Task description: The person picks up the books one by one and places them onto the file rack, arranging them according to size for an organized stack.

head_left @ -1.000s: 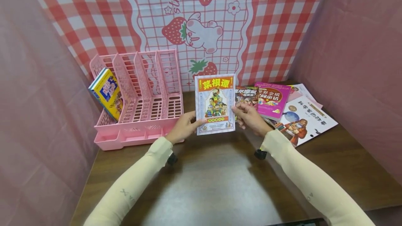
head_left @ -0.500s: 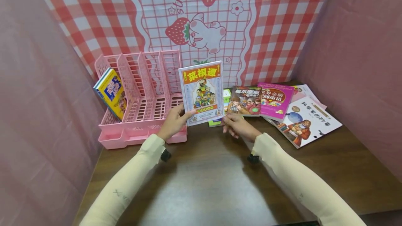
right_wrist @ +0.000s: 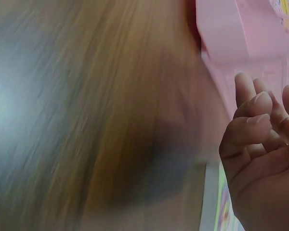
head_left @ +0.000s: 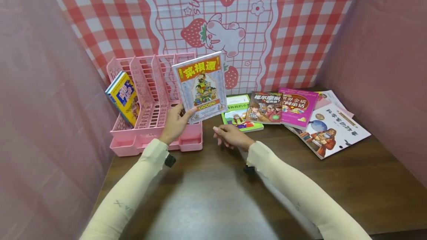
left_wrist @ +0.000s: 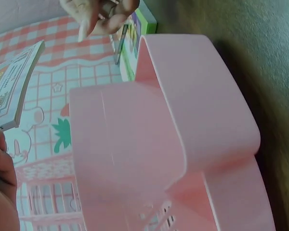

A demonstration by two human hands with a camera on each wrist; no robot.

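My left hand (head_left: 176, 123) grips a thin light-blue book (head_left: 202, 88) by its lower left corner, thumb on the front cover. The book is tilted and held up in front of the right part of a pink file rack (head_left: 125, 133). In the left wrist view the edge of the book (left_wrist: 26, 86) shows at the left, above the pink rack (left_wrist: 202, 96). My right hand (head_left: 233, 136) hovers over the table, apart from the book, with loosely bent fingers and nothing in them. The right wrist view shows the same hand (right_wrist: 265, 159) near the rack's corner.
A yellow book (head_left: 125, 97) leans in the rack's leftmost slot. Right of the rack lie a green book (head_left: 241, 121), a brown book (head_left: 265, 108), a magenta book (head_left: 300, 108) and a white book (head_left: 333, 130), partly overlapping. A checked cloth (head_left: 297, 29) hangs behind.
My left hand has carried the light-blue book left and up, tilting it, toward the rack. My right hand has let go of the book and moved left. The green book has come into view.
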